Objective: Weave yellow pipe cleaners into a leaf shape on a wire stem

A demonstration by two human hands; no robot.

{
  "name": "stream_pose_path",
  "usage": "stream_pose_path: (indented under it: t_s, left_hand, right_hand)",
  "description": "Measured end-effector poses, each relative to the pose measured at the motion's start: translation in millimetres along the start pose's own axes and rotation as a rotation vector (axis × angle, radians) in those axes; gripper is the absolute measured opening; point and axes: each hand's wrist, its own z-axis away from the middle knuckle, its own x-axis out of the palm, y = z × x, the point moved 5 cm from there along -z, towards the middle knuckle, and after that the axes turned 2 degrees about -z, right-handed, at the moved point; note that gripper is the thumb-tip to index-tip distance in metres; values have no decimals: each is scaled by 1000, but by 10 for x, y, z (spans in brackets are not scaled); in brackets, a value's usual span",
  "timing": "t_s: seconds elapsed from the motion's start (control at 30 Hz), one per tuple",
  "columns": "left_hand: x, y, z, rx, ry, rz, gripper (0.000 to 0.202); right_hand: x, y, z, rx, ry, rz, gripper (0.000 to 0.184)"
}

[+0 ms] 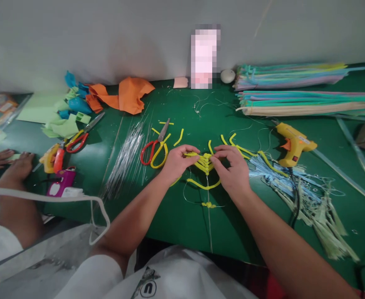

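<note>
My left hand (180, 162) pinches one side of a leaf-shaped piece of yellow pipe cleaners (206, 164). On the other side, my right hand (234, 171) has its thumb and fingers closed at the piece's edge. A thin wire stem (209, 224) runs down from the piece toward the table's front edge. Below my hands lies a curved yellow pipe cleaner (197, 185), and a small yellow twist (209, 205) sits by the stem. Scissors (154, 151) with red and yellow handles rest left of my left hand. Cut yellow pieces (238, 148) lie beyond my right hand.
Thin wires (126, 158) lie left of the scissors. On the right are a yellow glue gun (294, 143), bundled pipe cleaners (307, 103) and blue fringed strands (282, 178). Orange paper (135, 95) lies at the back. Another person's hands (18, 164) work at far left.
</note>
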Motion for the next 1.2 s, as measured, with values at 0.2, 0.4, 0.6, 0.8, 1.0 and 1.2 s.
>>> stream_pose_path:
  t_s: [0.2, 0.4, 0.6, 0.8, 1.0, 1.2]
  left_hand:
    - [-3, 2, -16, -12, -8, 83, 24]
    - [3, 15, -10, -31, -21, 115, 22]
    - [11, 40, 7, 19, -35, 62, 21]
    - [-6, 13, 3, 37, -50, 144, 24]
    - [-1, -20, -6, -7, -74, 197, 20]
    - [8, 12, 4, 16, -106, 150, 22]
  right_hand:
    - [-17, 65, 27, 173, 46, -152, 4]
    - [25, 233, 33, 422, 63, -350, 13]
    - [5, 226, -9, 466, 57, -411, 13]
    - [6, 228, -32, 501, 81, -525, 12]
    - [-2, 222, -39, 531, 99, -528, 13]
    - [-5, 241, -32, 549, 73, -496, 17]
